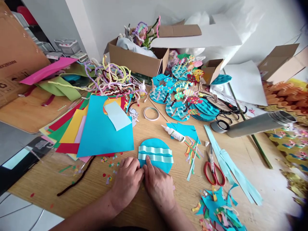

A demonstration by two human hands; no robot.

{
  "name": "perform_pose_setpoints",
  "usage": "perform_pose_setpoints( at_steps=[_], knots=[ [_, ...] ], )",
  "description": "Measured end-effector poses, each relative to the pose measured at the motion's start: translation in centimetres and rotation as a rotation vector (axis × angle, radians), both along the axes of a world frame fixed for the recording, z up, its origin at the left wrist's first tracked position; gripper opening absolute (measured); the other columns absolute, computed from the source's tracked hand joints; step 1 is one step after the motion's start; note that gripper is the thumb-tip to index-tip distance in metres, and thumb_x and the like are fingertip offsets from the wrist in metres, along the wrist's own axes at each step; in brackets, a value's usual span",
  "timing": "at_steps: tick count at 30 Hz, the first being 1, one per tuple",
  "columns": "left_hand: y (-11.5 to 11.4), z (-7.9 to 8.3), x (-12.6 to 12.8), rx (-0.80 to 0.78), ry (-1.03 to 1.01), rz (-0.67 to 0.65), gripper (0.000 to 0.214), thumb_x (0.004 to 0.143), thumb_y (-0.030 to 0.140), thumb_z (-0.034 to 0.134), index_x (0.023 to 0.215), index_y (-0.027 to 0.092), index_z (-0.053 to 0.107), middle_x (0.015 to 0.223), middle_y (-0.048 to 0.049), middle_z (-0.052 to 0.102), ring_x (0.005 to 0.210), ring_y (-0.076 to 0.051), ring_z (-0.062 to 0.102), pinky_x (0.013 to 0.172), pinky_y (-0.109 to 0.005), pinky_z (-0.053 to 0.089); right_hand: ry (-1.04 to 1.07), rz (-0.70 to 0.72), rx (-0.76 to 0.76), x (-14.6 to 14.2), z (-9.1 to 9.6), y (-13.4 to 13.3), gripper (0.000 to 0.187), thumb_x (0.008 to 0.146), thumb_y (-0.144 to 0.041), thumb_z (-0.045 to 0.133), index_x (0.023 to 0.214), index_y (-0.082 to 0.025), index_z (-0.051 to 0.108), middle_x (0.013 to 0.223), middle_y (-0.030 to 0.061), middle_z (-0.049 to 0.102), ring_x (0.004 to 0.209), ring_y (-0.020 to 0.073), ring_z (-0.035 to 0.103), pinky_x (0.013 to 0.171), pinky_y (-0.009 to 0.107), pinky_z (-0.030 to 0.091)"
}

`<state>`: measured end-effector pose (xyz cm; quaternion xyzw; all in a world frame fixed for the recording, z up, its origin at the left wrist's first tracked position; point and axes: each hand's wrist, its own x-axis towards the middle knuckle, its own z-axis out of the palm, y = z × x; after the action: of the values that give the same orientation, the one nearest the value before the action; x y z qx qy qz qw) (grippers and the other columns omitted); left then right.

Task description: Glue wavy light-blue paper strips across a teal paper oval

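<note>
A blue paper circle [156, 143] lies on the table in front of me, with two pale blue wavy paper strips [161, 158] across it. My left hand [127, 179] is closed at the circle's lower left edge, its fingertips partly hidden. My right hand [159, 186] grips the lower edge, its index finger pressing on the lower strip and its thumb beside the left one. Just beyond the circle a white glue bottle [175, 133] lies on its side. To the right are red-handled scissors [211, 170] and flat pale blue strips [226, 160].
Coloured paper sheets [106, 134] are stacked at left, below a heap of pipe cleaners [110, 77]. Finished blue fish decorations [178, 96] crowd the back. A tape roll [151, 113], a steel flask [260, 124], paper scraps [218, 205] and a cardboard box [137, 62] also stand about.
</note>
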<state>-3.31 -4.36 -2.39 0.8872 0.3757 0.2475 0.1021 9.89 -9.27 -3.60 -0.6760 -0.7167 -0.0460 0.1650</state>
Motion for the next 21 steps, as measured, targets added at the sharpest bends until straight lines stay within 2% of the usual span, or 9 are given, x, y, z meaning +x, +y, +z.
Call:
perform_pose_setpoints(
  at_steps=[16,21],
  knots=[
    [-0.04,0.23,0.11,0.02,-0.008,0.014,0.03,0.091,0.014,0.049,0.063,0.018,0.06,0.066,-0.0017,0.049,0.071,-0.016,0.043,0.066,-0.033,0.033,-0.018,0.019,0.084,0.02,0.11,0.05,0.038,0.101,-0.023,0.03,0.115,-0.006,0.061,0.061,0.0015,0.065,0.047,0.0115,0.057,0.046,0.027,0.029],
    [-0.07,0.05,0.07,0.005,-0.003,-0.001,0.028,0.089,0.012,0.051,0.063,0.018,0.059,0.066,-0.002,0.049,0.072,-0.017,0.042,0.065,-0.033,0.032,0.015,-0.011,0.053,-0.03,-0.38,-0.06,0.037,0.101,-0.025,0.032,0.12,-0.007,0.059,0.061,0.0015,0.066,0.048,0.0115,0.058,0.047,0.026,0.03]
  ],
)
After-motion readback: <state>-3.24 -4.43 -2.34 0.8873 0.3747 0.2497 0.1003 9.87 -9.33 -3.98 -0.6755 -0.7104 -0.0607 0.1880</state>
